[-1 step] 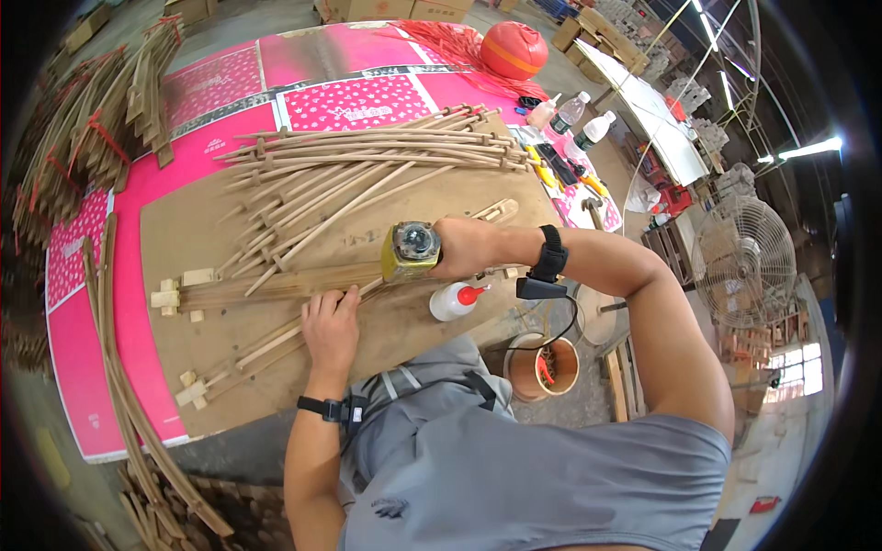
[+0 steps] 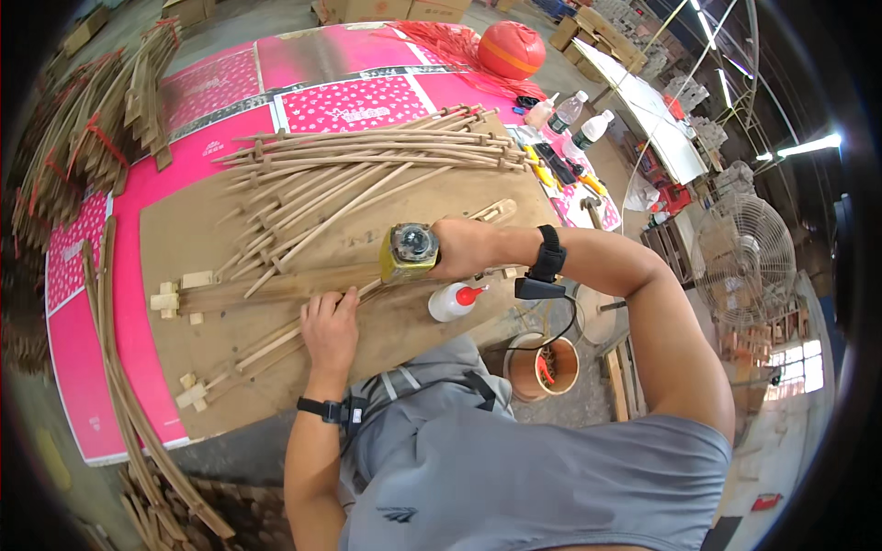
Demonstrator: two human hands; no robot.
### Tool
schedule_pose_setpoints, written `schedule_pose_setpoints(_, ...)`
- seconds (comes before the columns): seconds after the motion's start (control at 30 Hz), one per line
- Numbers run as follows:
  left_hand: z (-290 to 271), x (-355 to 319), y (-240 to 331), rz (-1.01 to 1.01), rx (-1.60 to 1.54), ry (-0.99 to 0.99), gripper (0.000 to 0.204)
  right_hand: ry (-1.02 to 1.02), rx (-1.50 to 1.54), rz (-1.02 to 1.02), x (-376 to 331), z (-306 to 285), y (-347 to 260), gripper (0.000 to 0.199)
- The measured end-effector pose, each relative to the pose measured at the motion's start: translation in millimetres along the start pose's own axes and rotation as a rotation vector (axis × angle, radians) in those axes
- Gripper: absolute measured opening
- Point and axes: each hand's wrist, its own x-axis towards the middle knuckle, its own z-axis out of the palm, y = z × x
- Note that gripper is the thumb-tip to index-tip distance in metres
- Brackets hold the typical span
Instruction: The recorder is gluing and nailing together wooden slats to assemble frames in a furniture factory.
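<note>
My right hand [image 2: 466, 248] is wrapped round a yellow nail gun [image 2: 411, 253], seen from above with its dark round cap uppermost. The gun stands over a thin wooden stick [image 2: 266, 346], whose far end runs beneath it; the tip of the gun is hidden. My left hand [image 2: 329, 321] presses down on the same stick, its fingers curled over it. Small pale wooden blocks [image 2: 192, 392] sit at the stick's left end. Just beyond lies a wider wooden strip [image 2: 266, 287] between similar blocks. A white glue bottle with a red cap [image 2: 455, 301] lies beside the gun.
Piled wooden sticks with crosspieces [image 2: 367, 151] cover the far part of the brown board [image 2: 175, 230]. Bottles [image 2: 568, 112] and yellow-handled tools [image 2: 593, 184] lie at the right. Long bent strips [image 2: 110, 340] hang over the left edge. A bucket [image 2: 519, 372] and a fan [image 2: 744, 262] stand right.
</note>
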Motion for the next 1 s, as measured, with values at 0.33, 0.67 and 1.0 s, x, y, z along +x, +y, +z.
schedule_pose_setpoints(0.33, -2.4, 1.8, -1.6, 0.015, 0.009, 0.021, 0.018, 0.263, 0.129, 0.002, -36.4, -6.4, 58.6, 0.045)
schedule_pose_setpoints(0.67, 0.6, -4.6, -7.1, 0.05, 0.094, 0.016, 0.022, 0.52, -0.105, 0.409, -130.7, 1.9, 206.3, 0.05)
schedule_pose_setpoints(1.0, -19.3, 20.2, -1.9, 0.026, 0.059, 0.004, 0.036, 0.709, -0.149, 0.787, -125.9, 55.7, 255.6, 0.074)
